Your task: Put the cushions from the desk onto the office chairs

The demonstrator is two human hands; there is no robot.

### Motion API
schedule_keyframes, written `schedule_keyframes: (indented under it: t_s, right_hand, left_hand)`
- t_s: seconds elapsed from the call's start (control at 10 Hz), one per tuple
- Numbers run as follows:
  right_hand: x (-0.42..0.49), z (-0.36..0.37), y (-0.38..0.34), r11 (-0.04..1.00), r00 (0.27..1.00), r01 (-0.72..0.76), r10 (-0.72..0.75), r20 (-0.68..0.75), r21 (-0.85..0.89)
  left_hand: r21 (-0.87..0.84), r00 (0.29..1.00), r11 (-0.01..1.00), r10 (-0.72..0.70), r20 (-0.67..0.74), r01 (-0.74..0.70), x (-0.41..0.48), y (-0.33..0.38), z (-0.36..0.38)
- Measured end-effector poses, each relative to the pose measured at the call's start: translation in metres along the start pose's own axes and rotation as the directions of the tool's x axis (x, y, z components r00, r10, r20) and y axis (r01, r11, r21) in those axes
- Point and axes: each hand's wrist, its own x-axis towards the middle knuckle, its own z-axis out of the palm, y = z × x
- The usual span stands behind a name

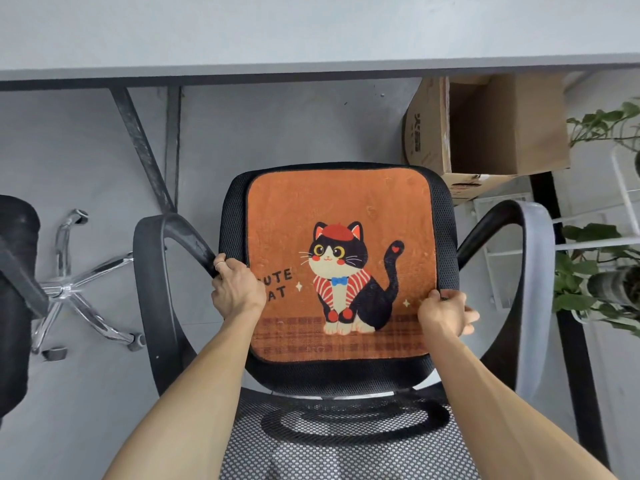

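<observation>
1. Looking down, I see the orange cat cushion [341, 202] lying flat on the seat of the black chair [446, 220], in front of the table [311, 69].
2. My left grip [237, 289] curls around its left edge.
3. My right grip [445, 315] pinches its right edge.

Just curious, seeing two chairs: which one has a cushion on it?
The middle chair, bearing the orange cat cushion; the chair at the left edge shows none.
</observation>
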Motion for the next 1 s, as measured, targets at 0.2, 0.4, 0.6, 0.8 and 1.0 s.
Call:
schedule_keyframes:
  t_s: [0.2, 0.4, 0.6, 0.8, 1.0]
  right_hand:
    - [0.003, 0.001, 0.0, 0.999, 1.0, 0.012, -0.012, 0.004, -0.047]
    - [-0.007, -0.002, 0.003, 0.932, 0.966, 0.255, -0.258, 0.025, -0.258]
    - [-0.027, 0.011, -0.006, 0.547, 0.694, 0.72, -0.59, 0.413, -0.428]
    - [-0.022, 0.008, -0.01, 0.498, 0.68, 0.732, -0.503, 0.533, -0.465]
    - [-0.027, -0.02, -0.065, 0.331, 0.64, 0.768, -0.368, 0.675, -0.548]
  left_hand:
    - [-0.006, 1.0, 1.0, -0.014, -0.006, 0.014, 0.004, 0.001, 0.004]
    - [0.073, 0.99, 0.989, 0.133, -0.055, -0.129, 0.001, -0.005, 0.007]
    - [0.284, 0.842, 0.795, 0.529, 0.107, -0.536, -0.017, -0.022, 0.023]
    - [0.381, 0.851, 0.762, 0.456, 0.259, -0.524, -0.014, -0.019, 0.022]
    - [0.506, 0.819, 0.646, 0.424, 0.386, -0.572, -0.018, 0.021, -0.026]
